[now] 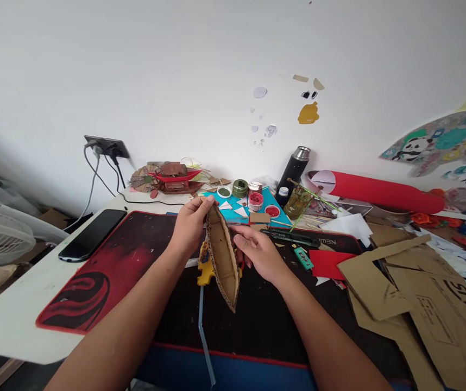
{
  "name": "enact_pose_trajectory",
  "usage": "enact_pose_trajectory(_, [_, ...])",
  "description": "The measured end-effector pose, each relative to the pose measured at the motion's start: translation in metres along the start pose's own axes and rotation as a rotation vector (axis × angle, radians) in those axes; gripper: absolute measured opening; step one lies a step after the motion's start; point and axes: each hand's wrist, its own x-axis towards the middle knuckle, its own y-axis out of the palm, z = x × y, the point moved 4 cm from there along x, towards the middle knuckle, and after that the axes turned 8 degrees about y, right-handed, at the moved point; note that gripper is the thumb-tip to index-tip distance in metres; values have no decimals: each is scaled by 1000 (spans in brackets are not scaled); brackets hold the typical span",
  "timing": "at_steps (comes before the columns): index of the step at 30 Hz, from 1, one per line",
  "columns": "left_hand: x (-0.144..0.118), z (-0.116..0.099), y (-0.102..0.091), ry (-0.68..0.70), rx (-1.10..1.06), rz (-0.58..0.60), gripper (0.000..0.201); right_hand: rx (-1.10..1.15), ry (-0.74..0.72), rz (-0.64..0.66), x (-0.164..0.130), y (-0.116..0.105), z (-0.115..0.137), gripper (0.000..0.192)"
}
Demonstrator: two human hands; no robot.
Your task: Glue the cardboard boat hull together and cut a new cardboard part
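Observation:
A boat hull made of cardboard (221, 247), narrow and pointed at its lower end, is held up over the dark desk mat (265, 320), its hollow side facing me. My left hand (192, 222) pinches its upper end between thumb and fingers. At its right edge, my right hand (259, 252) has thumb and index finger closed on the rim; the other fingers are partly hidden behind it. Just behind the hull is a yellow tool (206, 271), mostly covered, its kind unclear. A pale cord or strip (203, 326) runs down from there over the mat's front edge.
Paint jars (256, 201) stand on a blue sheet at the back, near a black thermos (294, 169) and a glass jar (297, 201). A red model boat (175, 175) sits back left, a phone (92, 234) at left. Cut cardboard (440, 309) fills the right side.

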Motion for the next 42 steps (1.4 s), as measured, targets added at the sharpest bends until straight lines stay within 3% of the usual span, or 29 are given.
enact_pose_trajectory(6, [-10, 2, 12, -63, -11, 71, 39, -1, 44, 48, -3, 10, -2, 41])
enact_pose_trajectory(12, [-12, -3, 13, -94, 64, 231, 58, 65, 69, -87, 7, -2, -11, 41])
enact_pose_trajectory(18, [-15, -12, 19, -209, 212, 465, 46, 116, 50, -219, 11, -15, -12, 43])
enact_pose_trajectory(26, [-13, -16, 20, -160, 298, 470, 27, 138, 62, -209, 11, -16, -10, 43])
enact_pose_trajectory(42, [-15, -15, 17, -194, 391, 577, 39, 129, 73, -196, 9, -18, -6, 44])
